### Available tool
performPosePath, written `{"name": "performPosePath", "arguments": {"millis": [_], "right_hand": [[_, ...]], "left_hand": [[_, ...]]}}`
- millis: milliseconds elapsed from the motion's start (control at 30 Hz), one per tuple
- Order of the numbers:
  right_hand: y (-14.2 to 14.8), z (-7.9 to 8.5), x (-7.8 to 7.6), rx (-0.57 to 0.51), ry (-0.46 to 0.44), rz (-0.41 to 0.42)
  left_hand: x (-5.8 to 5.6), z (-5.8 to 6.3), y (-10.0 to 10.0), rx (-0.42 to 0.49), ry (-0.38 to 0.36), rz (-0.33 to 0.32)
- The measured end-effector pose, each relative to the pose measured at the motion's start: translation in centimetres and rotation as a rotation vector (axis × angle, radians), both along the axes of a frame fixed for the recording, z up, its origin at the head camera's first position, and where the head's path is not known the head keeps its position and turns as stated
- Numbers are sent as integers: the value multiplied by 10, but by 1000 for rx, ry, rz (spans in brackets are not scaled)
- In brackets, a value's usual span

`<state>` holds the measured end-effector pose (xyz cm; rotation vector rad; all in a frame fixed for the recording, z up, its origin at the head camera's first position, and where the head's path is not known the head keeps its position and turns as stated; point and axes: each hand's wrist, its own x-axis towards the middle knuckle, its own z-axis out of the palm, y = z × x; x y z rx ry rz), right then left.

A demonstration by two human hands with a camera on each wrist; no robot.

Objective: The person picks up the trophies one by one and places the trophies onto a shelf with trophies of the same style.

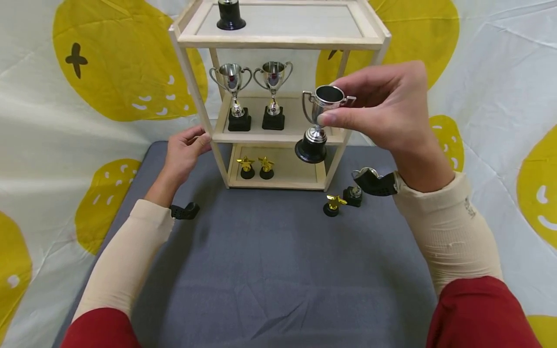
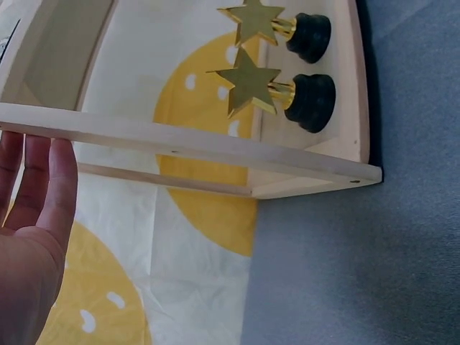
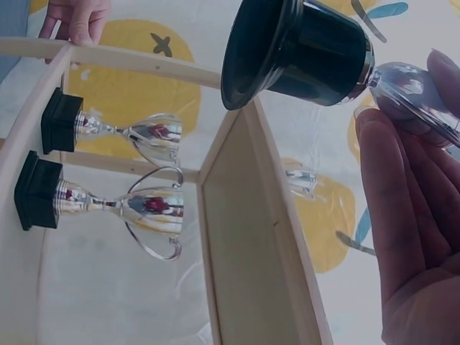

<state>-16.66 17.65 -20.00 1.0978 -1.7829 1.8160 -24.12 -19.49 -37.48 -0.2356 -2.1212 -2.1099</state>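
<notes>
My right hand pinches a silver trophy cup by its bowl, between thumb and fingers. The cup is held up in front of the wooden shelf's right side, slightly tilted, and its round black base shows large in the right wrist view. At the left front post of the wooden shelf, my left hand holds on with thumb and fingertips. Two silver two-handled cups, the left one and the right one, stand on the middle tier. Below them, two gold star trophies stand on the bottom tier.
On the top tier stands another trophy with a black base, cut off by the frame. A gold star trophy and a black-based silver cup are on the grey cloth at right. Patterned fabric hangs behind.
</notes>
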Motion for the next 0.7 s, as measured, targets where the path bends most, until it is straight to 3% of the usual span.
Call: {"name": "performPosePath", "arguments": {"millis": [700], "right_hand": [[-3,18,-16,96,117,-3]], "left_hand": [[-1,-1,0,47,14,-20]]}}
